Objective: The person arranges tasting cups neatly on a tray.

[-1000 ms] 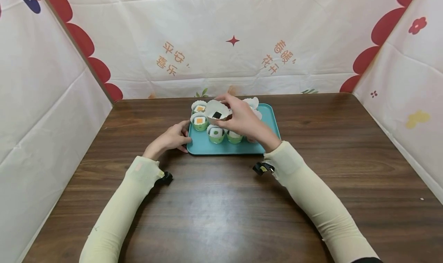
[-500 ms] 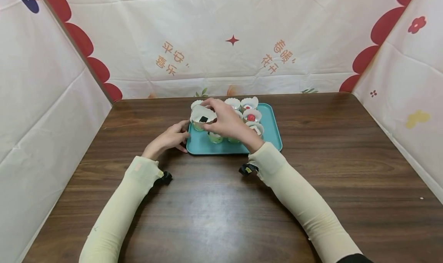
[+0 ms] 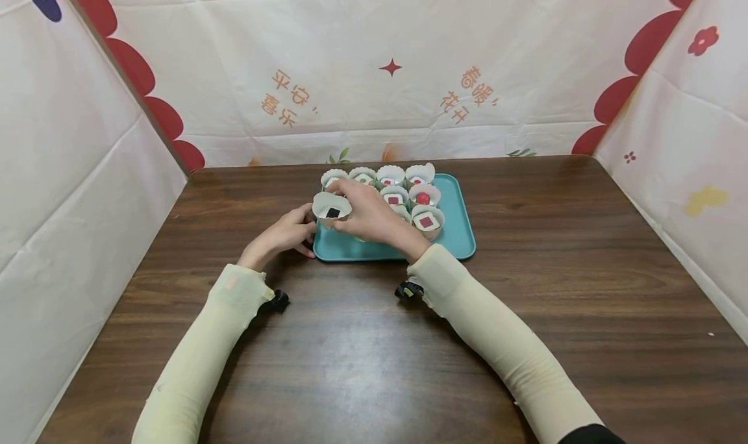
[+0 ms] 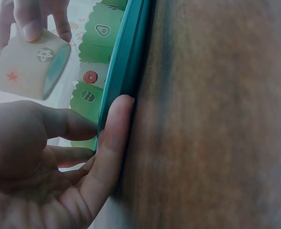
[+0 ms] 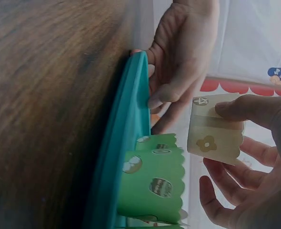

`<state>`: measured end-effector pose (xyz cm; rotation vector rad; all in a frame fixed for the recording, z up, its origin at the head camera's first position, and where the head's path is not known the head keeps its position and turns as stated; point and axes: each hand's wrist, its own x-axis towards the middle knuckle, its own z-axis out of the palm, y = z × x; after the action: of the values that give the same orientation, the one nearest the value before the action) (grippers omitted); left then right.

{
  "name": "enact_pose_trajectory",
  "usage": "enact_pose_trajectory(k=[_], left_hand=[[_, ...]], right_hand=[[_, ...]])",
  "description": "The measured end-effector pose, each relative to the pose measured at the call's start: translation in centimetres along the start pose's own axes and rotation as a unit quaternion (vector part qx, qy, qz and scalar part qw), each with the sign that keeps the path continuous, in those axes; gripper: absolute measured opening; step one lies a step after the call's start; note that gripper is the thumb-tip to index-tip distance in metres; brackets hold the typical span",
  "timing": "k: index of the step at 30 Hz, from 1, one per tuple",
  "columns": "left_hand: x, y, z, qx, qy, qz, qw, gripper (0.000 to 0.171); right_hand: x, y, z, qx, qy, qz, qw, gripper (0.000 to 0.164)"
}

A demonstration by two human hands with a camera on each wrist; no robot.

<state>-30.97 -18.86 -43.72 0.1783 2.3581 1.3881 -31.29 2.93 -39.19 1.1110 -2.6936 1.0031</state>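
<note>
My right hand [image 3: 374, 213] pinches a beige paper cupcake cup [image 3: 332, 205] by its side, thumb and fingers on the wall. A white piece with a black square top sits inside it. In the right wrist view this cup [image 5: 215, 128] is raised above the green paper cups [image 5: 152, 186]. My left hand [image 3: 283, 233] grips the left rim of the turquoise tray [image 3: 461, 236]; the left wrist view shows fingers on both sides of the tray rim [image 4: 124, 62]. Part of the tray's left side is hidden behind the right hand and cup.
Several filled paper cups stand in rows on the tray, including one with a red ball [image 3: 423, 198] and one with a dark red square [image 3: 426, 221]. The brown wooden table [image 3: 350, 353] is bounded by a white printed curtain [image 3: 374, 61] behind and at both sides.
My right hand has carried the beige cup left and a little toward me, from the tray's middle to its left edge, uncovering cups on the right. My left hand stays at the rim.
</note>
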Motion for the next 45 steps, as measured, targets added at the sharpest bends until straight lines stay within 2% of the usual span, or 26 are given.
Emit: enact_pose_trajectory(k=[5,12,16,24,34,45], left_hand=[[-0.3,-0.1,0.1,0.004,-0.003,0.003,1.0,0.038],[-0.3,-0.1,0.1,0.005,0.001,0.01,0.9999,0.04],[-0.3,0.0,0.1,0.001,-0.002,0.004,1.0,0.044],[-0.1,-0.4,-0.2,-0.014,-0.017,0.003,0.9997,0.057],[0.1,-0.4,-0.3,-0.022,-0.023,0.007,0.9995,0.061],[0.1,-0.5,-0.3,-0.017,-0.022,0.009,0.9996,0.064]], right_hand=[[-0.1,0.1,1.0,-0.028,-0.011,0.008,1.0,0.052],[-0.1,-0.1,1.9,-0.038,-0.016,0.028,0.999,0.058],[-0.2,-0.1,2.0,-0.049,-0.01,0.045,0.998,0.059],[-0.2,0.1,2.6,-0.084,-0.011,0.051,0.995,0.059],[-0.3,0.0,2.7,-0.103,-0.008,0.059,0.993,0.063],[-0.3,-0.2,2.8,-0.118,-0.031,0.081,0.989,0.065]])
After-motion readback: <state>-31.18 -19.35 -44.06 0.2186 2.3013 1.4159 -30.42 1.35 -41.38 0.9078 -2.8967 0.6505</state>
